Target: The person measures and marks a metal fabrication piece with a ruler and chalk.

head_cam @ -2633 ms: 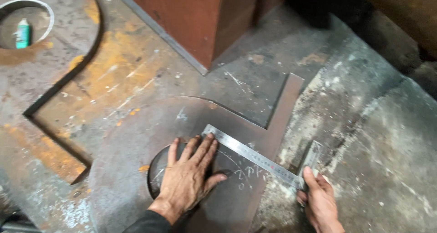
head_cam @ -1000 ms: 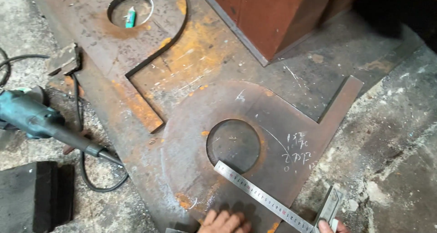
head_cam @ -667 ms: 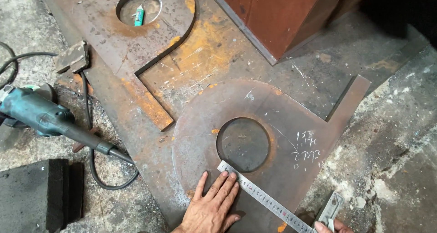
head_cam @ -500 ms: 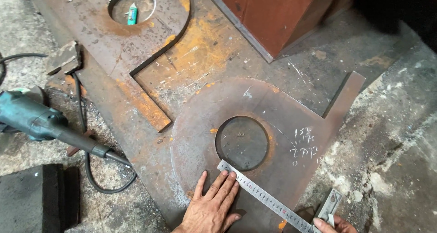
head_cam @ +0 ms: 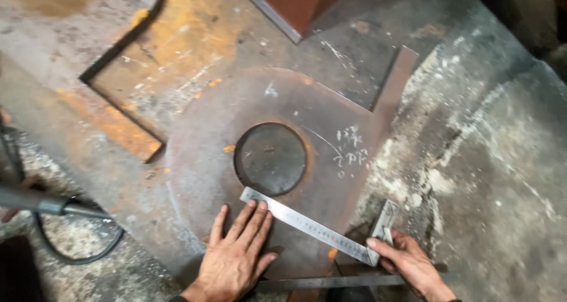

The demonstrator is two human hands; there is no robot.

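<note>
Left hand [head_cam: 236, 258] lies flat, fingers spread, pressing the ruler [head_cam: 304, 225] on the plate [head_cam: 201, 160]. Right hand [head_cam: 407, 263] pinches the ruler's end w/ the square head [head_cam: 383, 222]. Ruler looks thin, stiff, slippery & light; plate looks v. heavy.

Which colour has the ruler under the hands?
Silvery grey bare metal, the ruler shows best in the head view.

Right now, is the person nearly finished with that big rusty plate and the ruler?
Done: the plate already has a round hole cut and chalk marks beside it. In hand: the left hand lies flat on the plate at the square, whose blade lies just below the hole; the right hand holds its other end at the plate's edge. Left: no new line shows along the blade.
</note>
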